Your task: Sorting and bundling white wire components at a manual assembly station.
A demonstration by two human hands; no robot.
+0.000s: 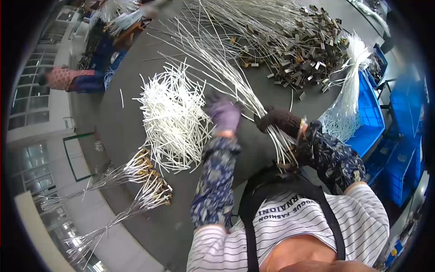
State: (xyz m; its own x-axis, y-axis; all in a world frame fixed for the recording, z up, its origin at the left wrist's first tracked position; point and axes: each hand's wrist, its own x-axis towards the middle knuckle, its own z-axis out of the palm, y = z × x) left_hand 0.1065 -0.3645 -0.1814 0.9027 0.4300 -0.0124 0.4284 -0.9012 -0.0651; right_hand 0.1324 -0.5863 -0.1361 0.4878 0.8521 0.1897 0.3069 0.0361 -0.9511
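Observation:
My right hand (278, 120), in a dark brown glove, is closed around a bundle of long white wires (240, 84). The wires run from the far side of the table toward my lap, and their near ends stick out below the hand by my apron. My left hand (224, 114), in a purple glove, is just left of the bundle, beside the right edge of a heap of short white tubes (174, 120). Motion blurs its fingers, so what they hold, if anything, does not show.
At the far right lies a large pile of wires with metal-ended connectors (303, 56). Two tied wire bundles (147, 192) rest on the table's left edge. A blue crate (374, 118) with clear strands (346, 109) stands right of the round table (129, 86). Another person (74, 79) is at the left.

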